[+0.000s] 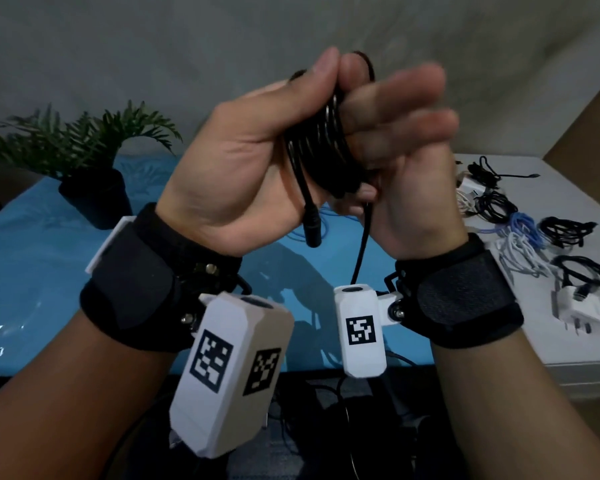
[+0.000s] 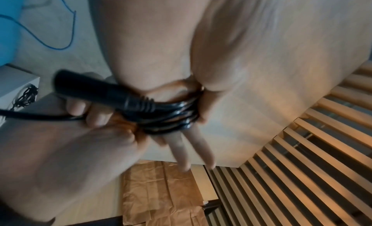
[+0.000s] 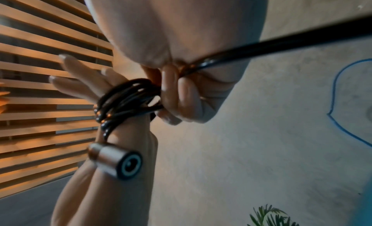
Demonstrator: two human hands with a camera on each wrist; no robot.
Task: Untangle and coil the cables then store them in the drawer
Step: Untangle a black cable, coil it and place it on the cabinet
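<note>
Both hands' grip on black cable (image 1: 321, 147)

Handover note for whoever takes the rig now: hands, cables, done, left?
Left hand: holds the black cable coil, thumb on top, barrel plug hanging free.
Right hand: lower fingers pinch the loose tail at the coil; upper fingers straight.
Done: most of this cable is looped.
Left: wrap the tail and store the coil; the cables on the white table still need storing, some look tangled. No drawer is visible.

Left hand (image 1: 243, 150) gripping, right hand (image 1: 406, 161) pinching.
</note>
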